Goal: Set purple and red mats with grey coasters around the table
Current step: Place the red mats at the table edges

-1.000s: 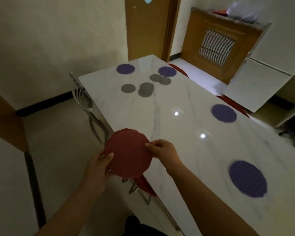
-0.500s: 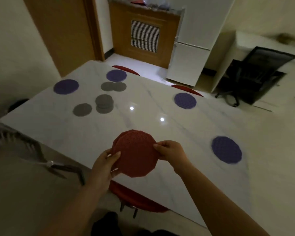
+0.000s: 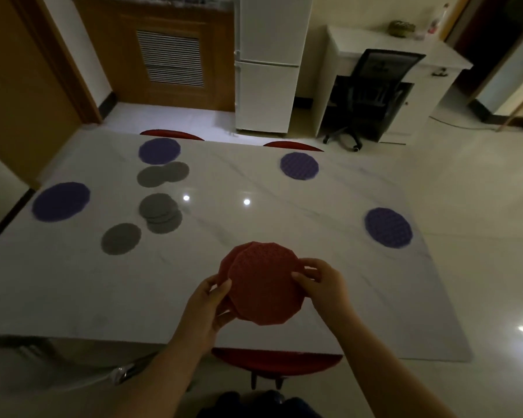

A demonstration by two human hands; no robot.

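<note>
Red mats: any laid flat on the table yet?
No: the red mats are held above the table by the left hand and right hand.

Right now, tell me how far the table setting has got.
Done: four purple mats lie around the table. In hand: the left hand and right hand grip red mats, none laid. Left: grey coasters are still clustered together.

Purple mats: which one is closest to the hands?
The purple mat at the right end of the table; it lies nearest the right hand, the other three sit farther off.
</note>
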